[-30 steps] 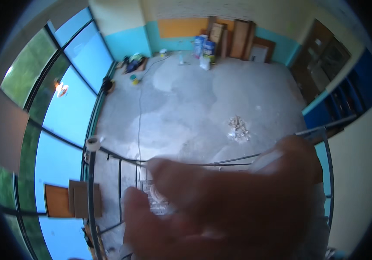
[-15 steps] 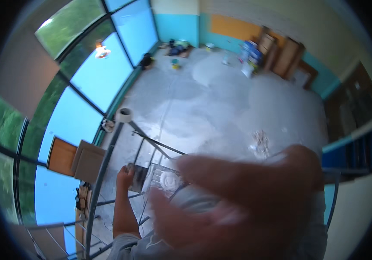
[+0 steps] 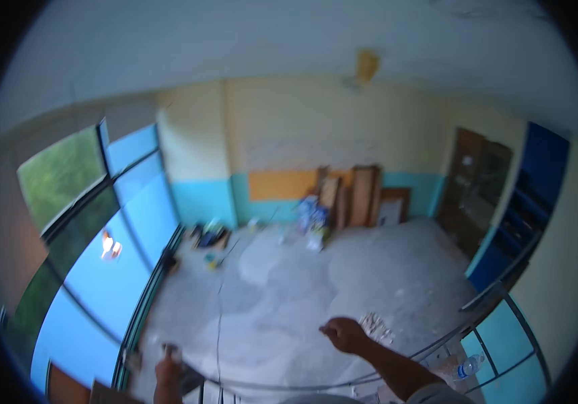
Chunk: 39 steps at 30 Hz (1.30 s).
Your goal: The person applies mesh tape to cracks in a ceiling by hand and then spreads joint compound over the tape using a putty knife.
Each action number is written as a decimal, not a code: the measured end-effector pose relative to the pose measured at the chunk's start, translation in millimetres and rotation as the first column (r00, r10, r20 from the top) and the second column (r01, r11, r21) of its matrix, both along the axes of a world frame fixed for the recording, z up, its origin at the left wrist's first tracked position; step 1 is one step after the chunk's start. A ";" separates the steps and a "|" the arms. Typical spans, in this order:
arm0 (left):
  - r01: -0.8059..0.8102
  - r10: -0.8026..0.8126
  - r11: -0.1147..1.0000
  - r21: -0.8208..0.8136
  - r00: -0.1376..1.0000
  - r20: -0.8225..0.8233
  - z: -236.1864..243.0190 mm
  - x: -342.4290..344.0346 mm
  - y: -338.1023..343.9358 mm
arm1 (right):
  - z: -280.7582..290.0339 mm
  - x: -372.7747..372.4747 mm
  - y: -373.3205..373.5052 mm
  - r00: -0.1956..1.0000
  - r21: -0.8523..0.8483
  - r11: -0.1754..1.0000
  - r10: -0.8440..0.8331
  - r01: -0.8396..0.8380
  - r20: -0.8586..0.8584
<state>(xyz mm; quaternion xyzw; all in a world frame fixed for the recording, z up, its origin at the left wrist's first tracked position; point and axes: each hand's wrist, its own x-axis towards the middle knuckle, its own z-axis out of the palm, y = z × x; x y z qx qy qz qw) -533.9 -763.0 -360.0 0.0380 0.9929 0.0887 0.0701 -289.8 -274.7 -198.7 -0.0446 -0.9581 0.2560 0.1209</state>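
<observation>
Several tall window panes (image 3: 70,178) rise along my far left, the lower ones covered in blue. Inward from them, near the bottom of my view, my left hand (image 3: 168,372) is raised, its fingers wrapped around what looks like the handle of a flat dark tool (image 3: 191,381). The tool sits just right of that hand, near a curved metal rail (image 3: 269,387). Next come a small bucket (image 3: 210,261) on the grey floor (image 3: 282,303) and a thin cable (image 3: 219,323) trailing across it. My right hand (image 3: 344,334) stretches out, fingers curled; I cannot tell whether they close fully. Past it lie a rubble heap (image 3: 375,327), a clear bottle (image 3: 471,365) and, farther over, blue shelving (image 3: 546,158).
</observation>
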 end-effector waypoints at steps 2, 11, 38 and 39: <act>-0.007 0.004 0.998 0.058 0.999 0.049 15.6 5.9 10.5 | -12.6 23.6 13.1 0.948 -0.082 0.987 -0.155 0.137 -0.279; -0.058 0.034 0.979 0.197 0.991 0.126 24.9 -28.6 18.5 | -40.1 99.5 39.9 0.800 -0.233 0.798 -0.589 0.555 -0.112; 0.769 -0.881 0.313 0.558 0.454 -0.132 220.9 158.8 349.8 | 42.9 72.3 61.1 0.970 -0.768 0.630 -0.097 -0.115 -0.225; 0.779 -0.888 0.279 0.561 0.432 -0.158 222.1 166.3 359.7 | 46.1 79.6 68.5 0.984 -0.818 0.563 -0.047 -0.115 -0.171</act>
